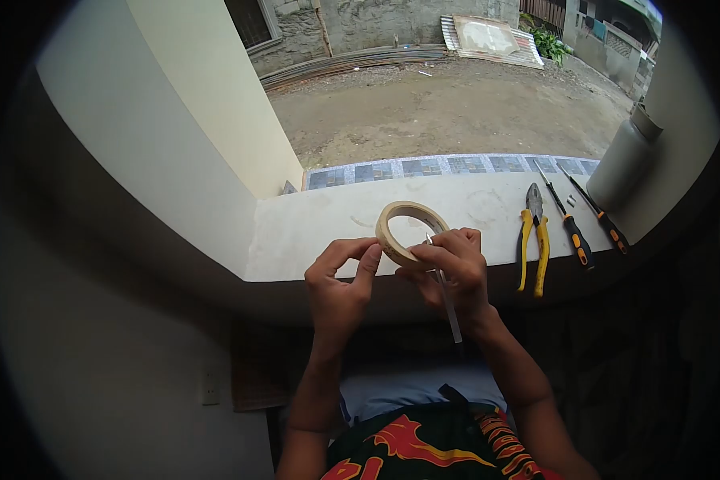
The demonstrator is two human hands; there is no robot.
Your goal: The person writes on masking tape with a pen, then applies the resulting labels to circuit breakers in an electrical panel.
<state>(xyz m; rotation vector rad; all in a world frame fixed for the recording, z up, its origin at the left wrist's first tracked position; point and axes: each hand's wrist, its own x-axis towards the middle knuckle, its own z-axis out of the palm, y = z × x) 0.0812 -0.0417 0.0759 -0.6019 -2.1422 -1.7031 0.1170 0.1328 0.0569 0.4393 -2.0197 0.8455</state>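
Note:
A roll of masking tape [387,240] is held up over the near edge of the white ledge, its open middle facing me. My left hand [342,276] pinches the roll's left rim between thumb and forefinger. At the roll's lower right, my right hand [456,264] is closed around a slim, pale, pointed tool [453,316] resembling a craft knife. The tool's tip shows above the fingers against the roll's opening, and its long end points down toward my lap. Some right-hand fingers are hidden behind the roll and the palm.
On the ledge [312,228], yellow-handled pliers [534,240] lie at the right, beside two black-and-orange screwdrivers [578,240]. Small metal bits [570,201] lie between the screwdrivers. A grey bottle [626,160] stands against the right wall. Beyond the tiled strip [420,166] is a dirt yard.

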